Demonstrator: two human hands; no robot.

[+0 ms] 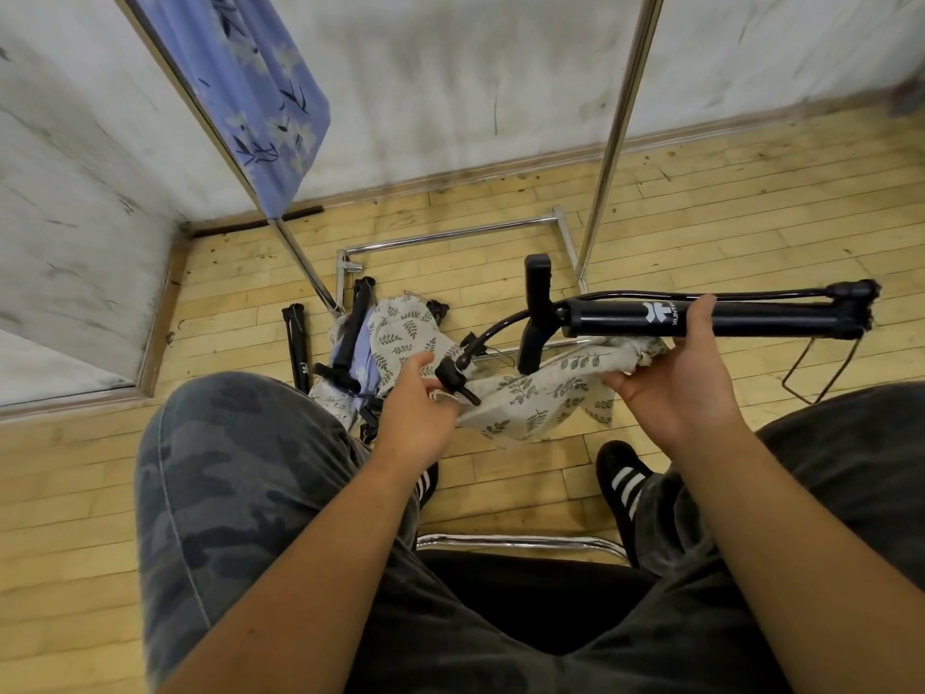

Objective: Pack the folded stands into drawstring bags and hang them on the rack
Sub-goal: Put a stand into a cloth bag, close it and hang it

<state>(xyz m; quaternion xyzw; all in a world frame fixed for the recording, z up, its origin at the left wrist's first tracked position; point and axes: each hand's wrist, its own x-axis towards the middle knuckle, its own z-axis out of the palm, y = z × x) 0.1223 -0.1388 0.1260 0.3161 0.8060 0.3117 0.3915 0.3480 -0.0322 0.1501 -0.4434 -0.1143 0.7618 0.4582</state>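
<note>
Two stands lie at left on the wood floor [75, 468]: a bare stand [295, 343] flat nr the wall, and a second stand [352, 320] slanted across a pile of bags [400, 328], leaf-print w/ some blue fabric mixed in. Above them a blue floral cloth [260, 92] hangs along the left pole of the rack [306, 265]; the rack's base frame sits on the floor behind the pile.

Moving right, the left grip [415, 398] has its fingers curled and pinches the mouth edge of the leaf-print bag [530, 398]. The black end fitting of a hose [493, 330] sits just beside those fingertips; contact can't be told. The bag sags betw. both hands, above the floor and the person's striped shoes.

Over the bag the held stand [751, 320] lies approx. level, T-handle at its left end, hose curving down from there. The right grip [670, 378] is clenched on its tube, thumb on top, fingers under, w/ the bag's other end bunched against the underside. A wire loop [821, 373] dangles below the stand's right end.
</note>
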